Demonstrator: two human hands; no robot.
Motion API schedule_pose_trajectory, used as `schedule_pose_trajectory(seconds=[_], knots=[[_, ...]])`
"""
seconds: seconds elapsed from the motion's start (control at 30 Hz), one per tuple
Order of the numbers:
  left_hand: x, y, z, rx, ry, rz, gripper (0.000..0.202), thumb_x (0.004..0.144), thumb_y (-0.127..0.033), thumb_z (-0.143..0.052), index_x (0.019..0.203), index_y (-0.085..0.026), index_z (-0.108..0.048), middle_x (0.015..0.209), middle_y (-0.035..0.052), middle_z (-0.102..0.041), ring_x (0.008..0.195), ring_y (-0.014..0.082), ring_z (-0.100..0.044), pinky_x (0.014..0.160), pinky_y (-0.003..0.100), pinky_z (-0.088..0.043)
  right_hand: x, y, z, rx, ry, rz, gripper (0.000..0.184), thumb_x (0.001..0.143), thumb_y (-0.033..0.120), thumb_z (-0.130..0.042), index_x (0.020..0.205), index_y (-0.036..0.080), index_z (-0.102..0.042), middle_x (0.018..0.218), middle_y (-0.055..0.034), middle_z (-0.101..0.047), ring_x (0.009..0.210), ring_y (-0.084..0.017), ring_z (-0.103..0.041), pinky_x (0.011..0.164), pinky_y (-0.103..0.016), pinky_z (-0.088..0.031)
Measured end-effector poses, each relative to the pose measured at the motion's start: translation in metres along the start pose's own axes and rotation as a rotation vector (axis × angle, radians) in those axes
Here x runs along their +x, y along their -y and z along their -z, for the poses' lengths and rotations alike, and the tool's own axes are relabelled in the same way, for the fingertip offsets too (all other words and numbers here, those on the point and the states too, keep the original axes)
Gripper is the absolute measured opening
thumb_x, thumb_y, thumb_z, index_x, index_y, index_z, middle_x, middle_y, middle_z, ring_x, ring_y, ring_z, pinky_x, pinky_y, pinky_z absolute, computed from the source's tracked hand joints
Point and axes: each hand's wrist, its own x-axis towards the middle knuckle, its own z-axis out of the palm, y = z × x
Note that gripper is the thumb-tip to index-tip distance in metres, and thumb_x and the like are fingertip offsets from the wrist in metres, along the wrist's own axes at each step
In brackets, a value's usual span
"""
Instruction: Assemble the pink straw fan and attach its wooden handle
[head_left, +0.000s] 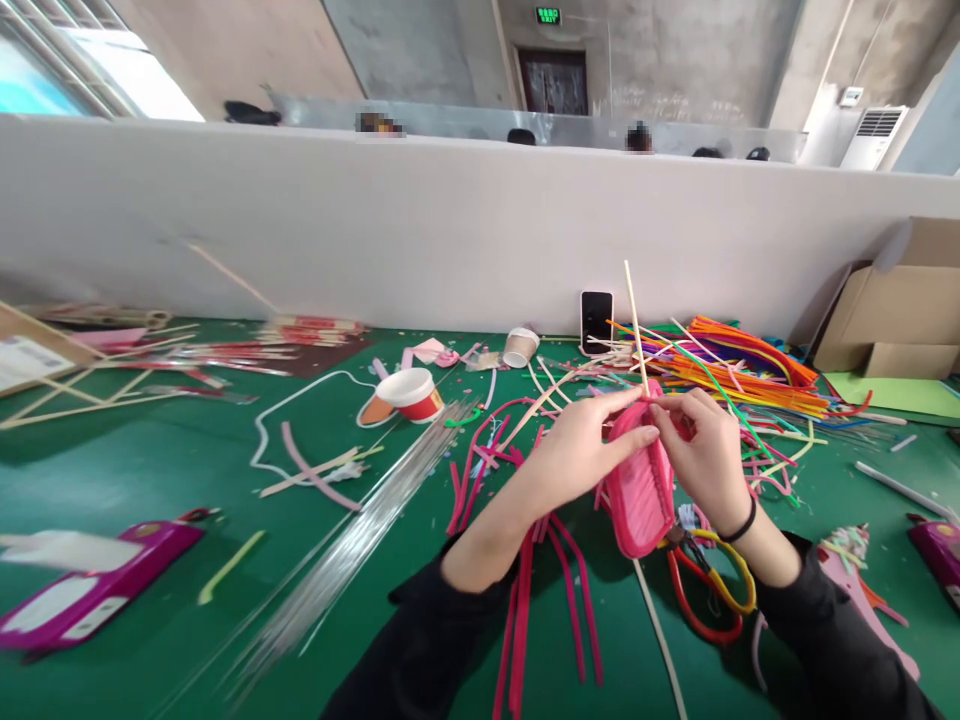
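Got loose pink strips [519, 640] up front — then pinching pink piece [636, 500] tight between fingertips of left hand [581, 445] and right hand [701, 445], over green table [135, 455]. Beyond: paper cup [429, 405], contents hidden, tilted cup [520, 348] — plus cardboard box [900, 305].

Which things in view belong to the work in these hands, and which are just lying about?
Likely part of the work:
pink piece, held by the left hand and right hand
pale stick at its top
loose pink strips, similar in colour

Seemingly just lying about:
phone
red-and-white cup
cardboard box
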Motion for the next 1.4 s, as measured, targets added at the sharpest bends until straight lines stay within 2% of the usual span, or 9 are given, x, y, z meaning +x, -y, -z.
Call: schedule_pose_trajectory(seconds=[0.1, 0.23, 0.57, 0.77, 0.87, 1.0, 1.13, 1.33, 1.4], knots=[[-0.001, -0.002, -0.005, 0.076, -0.101, -0.004, 0.028, 0.091, -0.026, -0.056, 0.113, -0.017, -0.07, 0.122, 0.0119, -0.072, 0.113, 0.029, -0.067, 0.102, 0.044, -0.05, -0.006, 0.003, 0.004, 0.042, -0.019, 0.024, 0.016, 0.09, 0.027, -0.058, 0.088, 0.019, -0.073, 0.073, -0.0021, -0.062, 0.062, -0.014, -0.054, 0.06, -0.026, -0.045], [0.007, 0.004, -0.007, -0.074, -0.061, -0.009, 0.023, 0.09, -0.025, -0.056, 0.104, -0.016, -0.071, 0.113, 0.011, -0.075, 0.107, 0.0258, -0.07, 0.099, 0.041, -0.052, -0.007, 0.001, 0.012, 0.106, 0.048, 0.037, 0.014, 0.088, 0.023, -0.062, 0.091, 0.019, -0.075, 0.073, -0.0007, -0.063, 0.058, -0.012, -0.052, 0.057, -0.025, -0.043], [0.009, 0.004, -0.011, -0.183, -0.09, 0.039, 0.019, 0.081, -0.029, -0.071, 0.095, -0.015, -0.07, 0.102, 0.0079, -0.075, 0.1, 0.0242, -0.07, 0.096, 0.038, -0.054, 0.0, -0.002, 0.018, 0.126, 0.093, -0.039, 0.008, 0.083, 0.023, -0.068, 0.079, 0.019, -0.073, 0.071, -0.0006, -0.069, 0.055, -0.011, -0.053, 0.054, -0.024, -0.041], [0.01, 0.005, -0.014, -0.205, -0.043, -0.028, 0.015, 0.082, -0.029, -0.07, 0.09, -0.015, -0.07, 0.098, 0.0064, -0.075, 0.095, 0.0217, -0.07, 0.093, 0.035, -0.054, 0.015, 0.001, 0.042, -0.01, 0.249, 0.056, 0.005, 0.082, 0.023, -0.073, 0.08, 0.02, -0.071, 0.072, 0.0006, -0.072, 0.059, -0.012, -0.059, 0.057, -0.024, -0.043], [0.009, 0.005, -0.017, -0.161, -0.076, -0.053, 0.014, 0.084, -0.027, -0.068, 0.091, -0.016, -0.07, 0.097, 0.0061, -0.076, 0.094, 0.0215, -0.07, 0.093, 0.036, -0.053, 0.025, 0.005, 0.053, -0.168, 0.308, 0.135, 0.005, 0.08, 0.019, -0.075, 0.081, 0.019, -0.07, 0.074, 0.0006, -0.071, 0.063, -0.013, -0.06, 0.059, -0.024, -0.042], [0.008, 0.006, -0.021, -0.141, -0.101, -0.083, 0.014, 0.085, -0.026, -0.065, 0.094, -0.016, -0.069, 0.099, 0.0064, -0.076, 0.096, 0.0216, -0.07, 0.095, 0.037, -0.052, 0.04, 0.012, 0.061, -0.346, 0.41, 0.231, 0.011, 0.081, 0.011, -0.069, 0.084, 0.02, -0.072, 0.083, -0.0007, -0.072, 0.074, -0.015, -0.064, 0.065, -0.026, -0.044], [0.008, 0.008, -0.023, -0.173, -0.092, -0.084, 0.016, 0.085, -0.026, -0.066, 0.098, -0.016, -0.067, 0.1, 0.0072, -0.074, 0.098, 0.0218, -0.07, 0.095, 0.037, -0.052, 0.053, 0.021, 0.068, -0.483, 0.479, 0.311, 0.015, 0.083, 0.012, -0.066, 0.091, 0.021, -0.076, 0.093, -0.0037, -0.072, 0.082, -0.018, -0.066, 0.067, -0.028, -0.044], [0.006, 0.007, -0.021, -0.33, -0.083, -0.099, 0.033, 0.079, -0.019, -0.071, 0.108, -0.019, -0.054, 0.111, 0.0055, -0.066, 0.093, 0.0176, -0.071, 0.089, 0.033, -0.055, 0.068, 0.026, 0.074, -0.463, 0.657, 0.4, 0.019, 0.086, 0.013, -0.063, 0.087, 0.024, -0.079, 0.089, -0.0022, -0.069, 0.074, -0.013, -0.062, 0.067, -0.027, -0.044], [0.005, 0.006, -0.019, -0.376, -0.035, -0.101, 0.035, 0.079, -0.018, -0.072, 0.107, -0.02, -0.052, 0.108, 0.0045, -0.065, 0.091, 0.0164, -0.07, 0.088, 0.032, -0.055, 0.074, 0.026, 0.076, -0.394, 0.74, 0.429, 0.019, 0.085, 0.012, -0.064, 0.087, 0.023, -0.079, 0.087, -0.0018, -0.069, 0.072, -0.012, -0.06, 0.066, -0.026, -0.044]])
